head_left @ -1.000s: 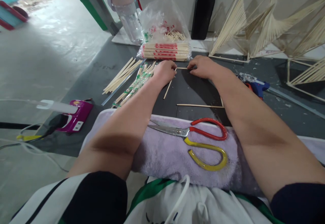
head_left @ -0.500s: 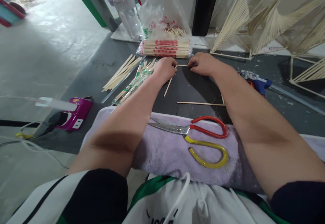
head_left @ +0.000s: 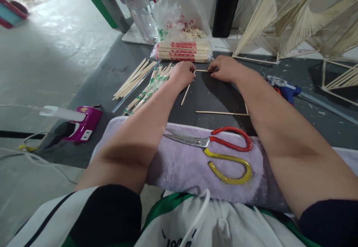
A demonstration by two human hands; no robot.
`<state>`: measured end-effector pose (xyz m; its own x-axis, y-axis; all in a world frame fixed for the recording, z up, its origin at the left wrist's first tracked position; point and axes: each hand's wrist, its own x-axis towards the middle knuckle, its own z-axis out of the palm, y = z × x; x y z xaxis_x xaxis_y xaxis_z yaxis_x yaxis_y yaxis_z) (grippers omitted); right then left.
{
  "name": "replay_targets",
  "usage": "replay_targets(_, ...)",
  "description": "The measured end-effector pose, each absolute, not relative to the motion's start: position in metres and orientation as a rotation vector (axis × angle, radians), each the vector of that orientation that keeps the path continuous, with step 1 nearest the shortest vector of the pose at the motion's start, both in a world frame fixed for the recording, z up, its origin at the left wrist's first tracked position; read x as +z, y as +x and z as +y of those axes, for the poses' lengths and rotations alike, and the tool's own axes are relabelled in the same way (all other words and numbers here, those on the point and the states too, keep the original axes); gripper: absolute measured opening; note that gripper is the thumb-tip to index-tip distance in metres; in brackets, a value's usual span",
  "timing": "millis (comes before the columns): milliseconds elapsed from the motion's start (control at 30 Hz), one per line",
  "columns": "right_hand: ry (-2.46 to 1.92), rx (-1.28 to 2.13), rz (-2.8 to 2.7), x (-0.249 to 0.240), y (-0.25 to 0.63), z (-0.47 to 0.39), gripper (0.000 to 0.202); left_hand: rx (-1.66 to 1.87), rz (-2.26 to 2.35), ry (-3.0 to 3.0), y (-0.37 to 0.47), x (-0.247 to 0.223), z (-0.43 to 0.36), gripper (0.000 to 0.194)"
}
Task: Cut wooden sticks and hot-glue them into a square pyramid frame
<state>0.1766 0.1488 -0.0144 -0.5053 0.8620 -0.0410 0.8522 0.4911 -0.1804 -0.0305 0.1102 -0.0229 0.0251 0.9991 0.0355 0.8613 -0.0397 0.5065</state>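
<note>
A thin wooden stick [head_left: 201,71] lies across the far side of the dark table, between my two hands. My left hand [head_left: 183,73] closes its fingertips at the left end of it, where a second, slanting stick [head_left: 185,94] meets it. At the other end, my right hand [head_left: 222,69] pinches the same far stick. Nearer to me lies another stick [head_left: 220,113], whose right end meets a short visible piece partly hidden by my right forearm. Scissors [head_left: 200,141] with one red and one yellow handle rest on a lilac towel [head_left: 179,168].
Loose chopsticks [head_left: 132,79] and wrapped chopsticks [head_left: 148,90] lie left of my left hand. Behind are a chopstick pack [head_left: 183,51], a clear bottle [head_left: 142,15] and a black phone [head_left: 227,8]. Stick structures [head_left: 257,23] and a blue glue gun [head_left: 288,90] are at right; a purple power socket [head_left: 86,124] is left.
Both hands stay at the ends of the far stick with hardly any movement. The whole view has shifted very slightly.
</note>
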Motion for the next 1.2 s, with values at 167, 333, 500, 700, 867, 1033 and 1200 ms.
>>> replay_targets(167,-1.560,0.262,-2.690,-0.010,0.175,0.146,0.041,0.520,1.918,1.989,-0.030,-0.020,0.108,0.034)
replay_targets(333,-1.520,0.229,-2.696,-0.015,0.177,0.149,0.039,0.525,1.917,1.988,-0.030,-0.020,0.108,0.033)
replay_targets(500,-1.480,0.179,-2.698,-0.020,0.179,0.153,0.040,0.547,1.906,1.990,-0.031,-0.023,0.110,0.033)
replay_targets(700,-1.509,0.192,-2.709,-0.018,0.178,0.152,0.041,0.551,1.899,1.975,-0.031,-0.022,0.109,0.033)
replay_targets(867,-1.516,0.200,-2.703,-0.017,0.177,0.151,0.042,0.574,1.886,1.957,-0.031,-0.022,0.109,0.033)
replay_targets(1033,-1.498,0.209,-2.685,-0.020,0.179,0.154,0.040,0.570,1.904,1.969,-0.030,-0.022,0.109,0.034)
replay_targets(1200,-1.483,0.215,-2.683,-0.020,0.179,0.154,0.040,0.564,1.902,1.966,-0.029,-0.019,0.106,0.033)
